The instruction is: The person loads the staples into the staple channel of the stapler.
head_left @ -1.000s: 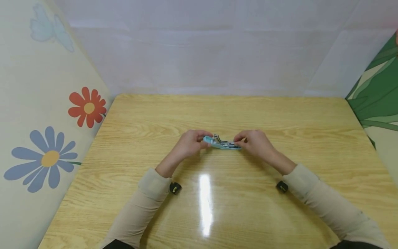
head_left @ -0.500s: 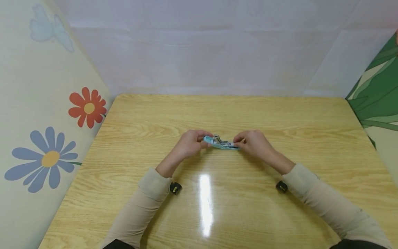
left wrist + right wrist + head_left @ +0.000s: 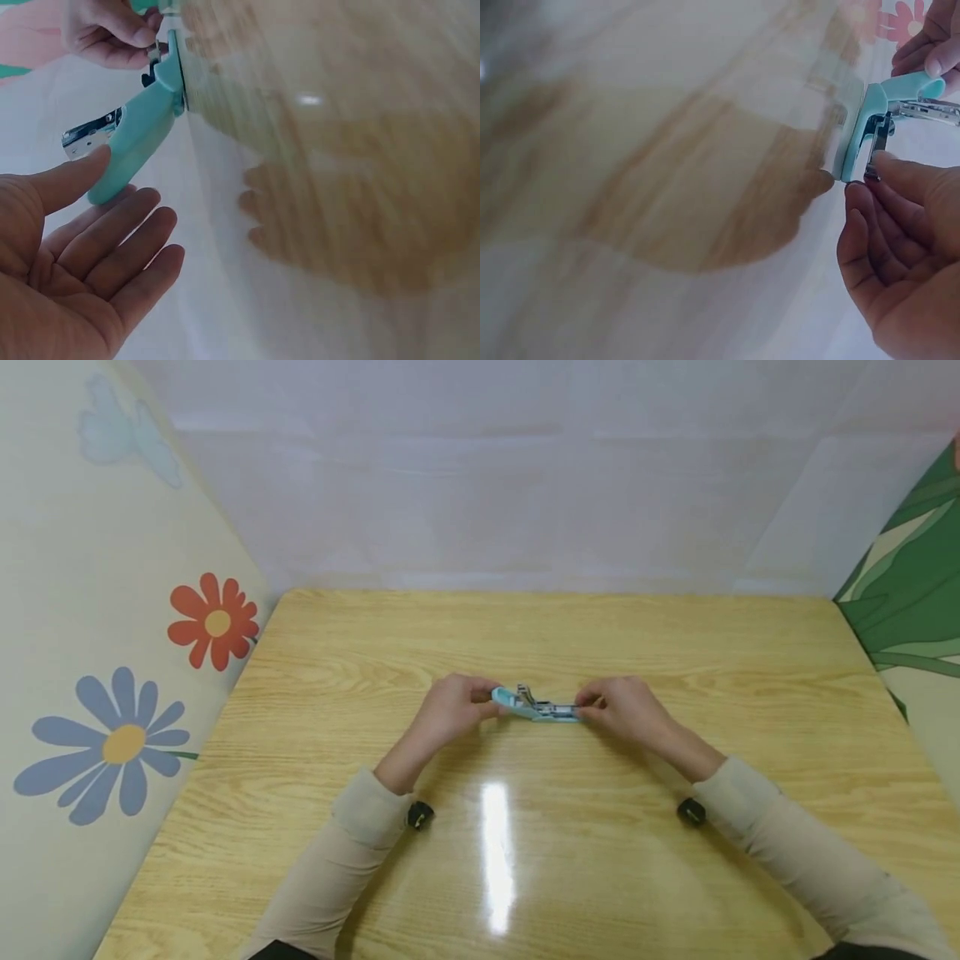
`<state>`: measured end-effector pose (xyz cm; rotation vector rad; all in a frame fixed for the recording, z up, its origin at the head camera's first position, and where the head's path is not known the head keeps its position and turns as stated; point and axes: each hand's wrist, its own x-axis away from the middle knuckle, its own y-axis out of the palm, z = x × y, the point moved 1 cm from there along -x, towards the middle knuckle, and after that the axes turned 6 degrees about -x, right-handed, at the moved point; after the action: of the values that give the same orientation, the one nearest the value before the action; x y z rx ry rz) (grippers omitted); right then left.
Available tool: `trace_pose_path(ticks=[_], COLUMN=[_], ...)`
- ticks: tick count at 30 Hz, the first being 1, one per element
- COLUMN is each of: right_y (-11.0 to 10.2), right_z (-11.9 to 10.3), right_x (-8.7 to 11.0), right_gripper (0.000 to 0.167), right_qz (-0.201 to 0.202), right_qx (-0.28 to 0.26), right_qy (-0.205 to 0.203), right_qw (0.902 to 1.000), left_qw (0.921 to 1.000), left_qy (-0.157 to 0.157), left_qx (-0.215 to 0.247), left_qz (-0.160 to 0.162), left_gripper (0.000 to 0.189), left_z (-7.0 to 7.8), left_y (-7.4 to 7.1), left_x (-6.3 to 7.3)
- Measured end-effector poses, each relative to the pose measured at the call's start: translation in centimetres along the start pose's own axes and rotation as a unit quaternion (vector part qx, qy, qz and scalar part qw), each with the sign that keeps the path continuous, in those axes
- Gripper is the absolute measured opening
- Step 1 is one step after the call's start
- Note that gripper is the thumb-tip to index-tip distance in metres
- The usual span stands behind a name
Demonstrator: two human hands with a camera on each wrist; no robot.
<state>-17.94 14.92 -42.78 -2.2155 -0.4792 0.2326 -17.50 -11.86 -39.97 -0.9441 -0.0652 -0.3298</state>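
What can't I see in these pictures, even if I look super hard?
Staples in the stapler: too small to tell in the head view.
Part of the metal rail: in the right wrist view, the right grip covers it.
Stapler's underside: it faces the tabletop in every view.
Some of the left grip: cut off by the right edge in the right wrist view.

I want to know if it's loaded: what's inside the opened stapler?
The stapler shows a raised metal arm and, along one half, a metal rail. The right hand covers part of the rail; whether staples are inside cannot be told.
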Motion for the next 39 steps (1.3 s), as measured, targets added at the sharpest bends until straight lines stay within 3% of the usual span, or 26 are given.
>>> trace_pose_path(ticks=[5, 12, 18, 21, 26, 31, 39], right_y=[0.0, 0.2, 0.3, 0.3, 0.2, 0.2, 0.4], right_z=[-0.2, -0.4, 0.1, 0.4, 0.6, 0.7, 0.8], right_x=[-0.2, -0.4, -0.5, -0.4, -0.4, -0.4, -0.5], right_gripper=[0.013, 0.012, 0.016, 0.017, 0.016, 0.015, 0.016], right_qz=[0.002, 0.002, -0.004, -0.003, 0.007, 0.018, 0.023], right_qx=[0.007, 0.004, -0.015, -0.017, -0.01, -0.009, -0.017], right_qy=[-0.012, -0.024, -0.031, -0.034, -0.037, -0.039, -0.042], right_qw=[0.9999, 0.9997, 0.9994, 0.9993, 0.9993, 0.999, 0.9987], left_qw=[0.9981, 0.9905, 0.971, 0.963, 0.9569, 0.9438, 0.9151], left_qy=[0.036, 0.095, 0.153, 0.159, 0.166, 0.17, 0.157], left_qx=[-0.04, -0.08, -0.168, -0.205, -0.231, -0.278, -0.366], left_qz=[0.032, 0.06, 0.074, 0.071, 0.057, 0.057, 0.062], left_gripper=[0.036, 0.036, 0.032, 0.028, 0.014, 0.024, 0.035], left_z=[1.1, 3.8, 5.6, 6.2, 7.1, 7.7, 8.4], left_y=[0.3, 1.7, 3.2, 3.8, 4.5, 4.9, 5.5], left_x=[0.2, -0.5, -1.2, -1.5, -2.0, -2.2, -2.3])
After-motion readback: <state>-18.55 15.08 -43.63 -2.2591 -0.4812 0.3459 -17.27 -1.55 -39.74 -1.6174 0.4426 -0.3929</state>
